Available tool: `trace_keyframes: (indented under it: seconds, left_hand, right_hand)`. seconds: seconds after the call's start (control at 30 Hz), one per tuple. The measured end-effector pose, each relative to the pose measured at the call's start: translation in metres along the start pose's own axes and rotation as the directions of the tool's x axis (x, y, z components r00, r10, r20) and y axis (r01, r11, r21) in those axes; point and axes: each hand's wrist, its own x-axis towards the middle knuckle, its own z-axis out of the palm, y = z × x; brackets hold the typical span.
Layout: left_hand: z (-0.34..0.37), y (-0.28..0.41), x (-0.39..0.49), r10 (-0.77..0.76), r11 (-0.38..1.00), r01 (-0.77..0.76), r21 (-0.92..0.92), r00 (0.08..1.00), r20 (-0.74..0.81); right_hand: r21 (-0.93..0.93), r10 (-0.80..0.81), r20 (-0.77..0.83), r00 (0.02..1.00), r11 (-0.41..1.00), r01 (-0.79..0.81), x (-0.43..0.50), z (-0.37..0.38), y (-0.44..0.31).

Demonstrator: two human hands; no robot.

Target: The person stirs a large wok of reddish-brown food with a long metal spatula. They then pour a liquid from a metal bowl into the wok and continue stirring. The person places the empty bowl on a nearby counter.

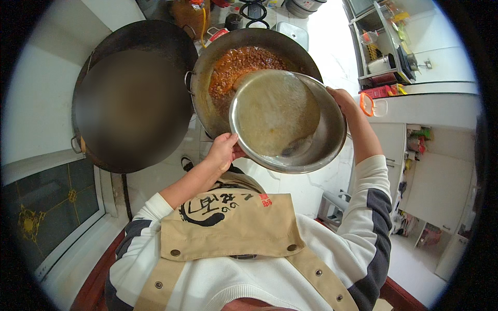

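Both of my hands hold a large stainless steel basin point(330, 128) by its rim, tilted over a wok. My left hand point(222, 151) grips the near left edge, and my right hand point(342, 102) grips the right edge. Cloudy, pale yellowish liquid point(276, 112) has run to the basin's left side, where a darker patch shows near the bottom. Beneath and beyond it, the big wok point(202, 97) contains a reddish-brown, oily, minced mixture point(249, 58). The basin covers part of the wok. Whether liquid is flowing over the lip, I cannot tell.
Left of it stands a second large dark wok point(175, 39), its inside blurred. A yellow hose point(203, 27) and a lidded plastic container point(293, 34) lie beyond the woks. At the right are a counter point(420, 110), a rack point(383, 42) and an orange-rimmed lid point(366, 104).
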Motion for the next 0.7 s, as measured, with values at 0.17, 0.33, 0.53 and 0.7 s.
trace_keyframes:
  seconds: [0.17,0.33,0.53,0.7]
  left_hand:
    - [-0.001,-0.006,0.0,-0.02,1.0,0.021,-0.02,1.0,0.02]
    - [-0.004,-0.007,-0.004,-0.027,0.998,0.029,-0.054,0.999,0.037]
    - [-0.003,-0.007,-0.006,-0.052,0.996,0.054,-0.064,0.998,0.034]
    - [-0.003,-0.005,-0.009,-0.055,0.996,0.056,-0.065,0.998,0.023]
  right_hand:
    - [-0.041,-0.001,0.014,1.0,0.999,0.002,0.019,-0.019,0.02]
    - [-0.143,0.014,-0.014,1.0,0.99,-0.016,0.012,-0.014,0.014]
    - [-0.38,0.003,-0.064,0.998,0.925,-0.027,0.052,-0.037,0.038]
    - [-0.408,-0.029,-0.052,0.998,0.913,0.006,0.044,-0.034,0.031]
